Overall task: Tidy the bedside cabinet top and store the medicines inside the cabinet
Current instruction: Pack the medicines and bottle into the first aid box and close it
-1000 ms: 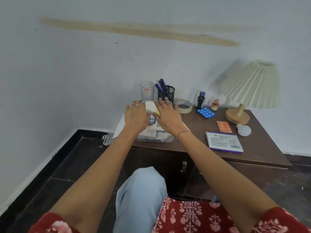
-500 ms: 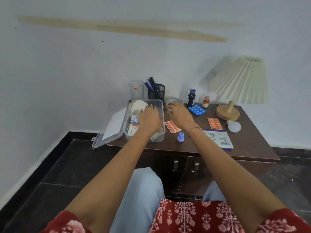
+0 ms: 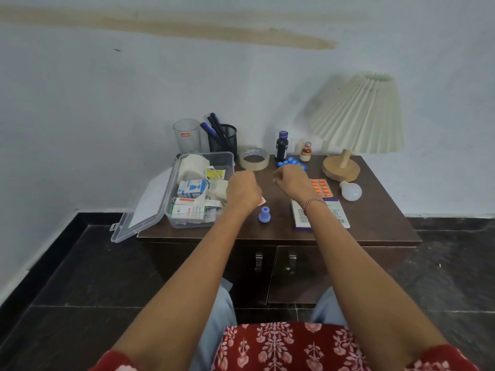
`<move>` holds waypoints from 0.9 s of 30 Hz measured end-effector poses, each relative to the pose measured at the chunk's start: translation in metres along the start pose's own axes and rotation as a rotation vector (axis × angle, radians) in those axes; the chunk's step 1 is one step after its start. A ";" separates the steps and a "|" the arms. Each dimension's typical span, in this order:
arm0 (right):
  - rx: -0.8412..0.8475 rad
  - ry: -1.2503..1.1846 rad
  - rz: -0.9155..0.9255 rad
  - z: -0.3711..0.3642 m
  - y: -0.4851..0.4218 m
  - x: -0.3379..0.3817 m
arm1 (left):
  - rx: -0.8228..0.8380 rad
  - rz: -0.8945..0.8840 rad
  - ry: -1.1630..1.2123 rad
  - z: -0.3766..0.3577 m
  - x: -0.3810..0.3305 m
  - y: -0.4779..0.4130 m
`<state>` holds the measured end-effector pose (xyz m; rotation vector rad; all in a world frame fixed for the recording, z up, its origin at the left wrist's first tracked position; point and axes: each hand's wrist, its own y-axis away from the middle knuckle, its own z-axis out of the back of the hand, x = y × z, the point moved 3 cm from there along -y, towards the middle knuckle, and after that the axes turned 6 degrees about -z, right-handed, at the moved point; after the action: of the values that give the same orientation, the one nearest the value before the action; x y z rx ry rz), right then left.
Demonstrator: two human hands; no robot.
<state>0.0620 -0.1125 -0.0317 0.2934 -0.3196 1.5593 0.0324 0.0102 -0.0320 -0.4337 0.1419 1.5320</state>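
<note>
Early going. The clear box left of the fingers holds several cartons, yet the cabinet doors are closed. The left hand and right hand hover with fingers curled under, so I cannot tell if they grip anything. To their right lie an orange blister strip, a blue blister pack, a syrup bottle and a flat carton, all unstored.

A lamp with a pleated cream shade and a round wooden base stands at the back right corner of the surface. A white light bulb lies just in front of the base. A roll of tape lies flat near the middle of the back edge. Toward the back left corner stand a clear glass and a black mesh holder with dark pens. A brownish streak crosses the pale wall. The floor is dark tile.
</note>
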 end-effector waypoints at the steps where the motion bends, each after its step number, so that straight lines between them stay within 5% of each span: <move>1: 0.008 -0.019 -0.007 -0.002 -0.001 0.000 | 0.005 0.026 0.040 -0.002 0.001 0.000; 9: 0.087 -0.147 -0.037 -0.019 -0.006 0.010 | 0.207 0.384 0.801 -0.016 -0.009 -0.002; 27: 0.086 -0.153 -0.074 -0.031 -0.008 0.015 | 0.189 0.557 1.308 -0.010 -0.012 0.008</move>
<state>0.0704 -0.0867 -0.0543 0.4880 -0.3574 1.4826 0.0259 -0.0052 -0.0382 -1.2605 1.5052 1.5008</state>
